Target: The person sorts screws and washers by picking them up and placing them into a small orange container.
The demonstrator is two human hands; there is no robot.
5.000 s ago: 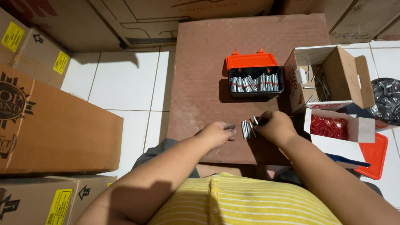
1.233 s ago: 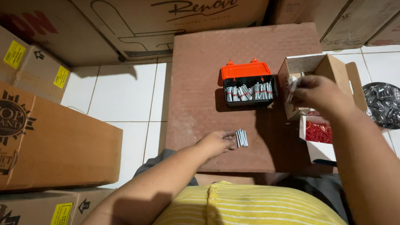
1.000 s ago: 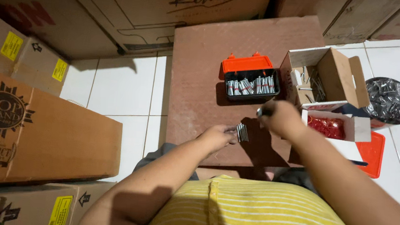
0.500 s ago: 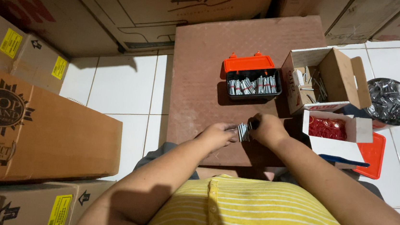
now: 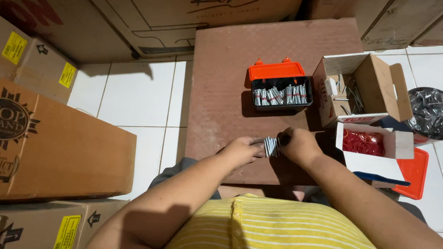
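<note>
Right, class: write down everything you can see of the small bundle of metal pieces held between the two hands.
The bundle of metal pieces is a small cluster of short, thin, silvery rods, shiny like steel, lying side by side and roughly parallel, their ends pointing away from the person. It sits just over the near part of the brown board. The left hand has its fingertips on the bundle's left side, and the right hand closes in on its right. Finer detail is too small to tell.
</note>
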